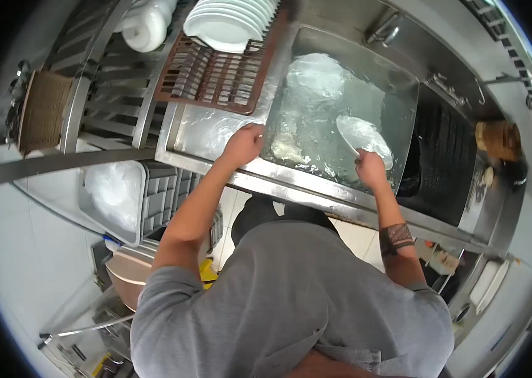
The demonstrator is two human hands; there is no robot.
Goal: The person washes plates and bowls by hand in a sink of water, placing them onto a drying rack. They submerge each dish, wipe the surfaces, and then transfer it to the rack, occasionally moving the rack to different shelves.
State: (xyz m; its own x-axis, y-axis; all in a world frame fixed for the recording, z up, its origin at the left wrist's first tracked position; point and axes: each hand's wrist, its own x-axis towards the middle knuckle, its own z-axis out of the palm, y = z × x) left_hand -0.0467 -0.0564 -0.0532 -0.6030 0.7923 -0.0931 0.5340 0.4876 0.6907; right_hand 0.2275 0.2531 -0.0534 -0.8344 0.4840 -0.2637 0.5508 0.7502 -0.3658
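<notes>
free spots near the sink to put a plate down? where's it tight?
Free: front half of the brown rack, below the stacked white plates; wet steel drainboard between rack and sink basin, though the left hand rests at its edge. Crowded: the water-filled basin, where the right hand holds a plate.

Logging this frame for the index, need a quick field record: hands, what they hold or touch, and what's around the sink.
setting: kitchen wash station, seen from above
left hand: resting on the sink rim, holds nothing visible
right hand: gripping a white plate at its edge, over the water
sink: filled with water, more white dishes submerged
rack: brown dish rack left of the sink
stacked plates: white, standing in the rack
grey bin: below left, holds a clear plastic liner
</notes>
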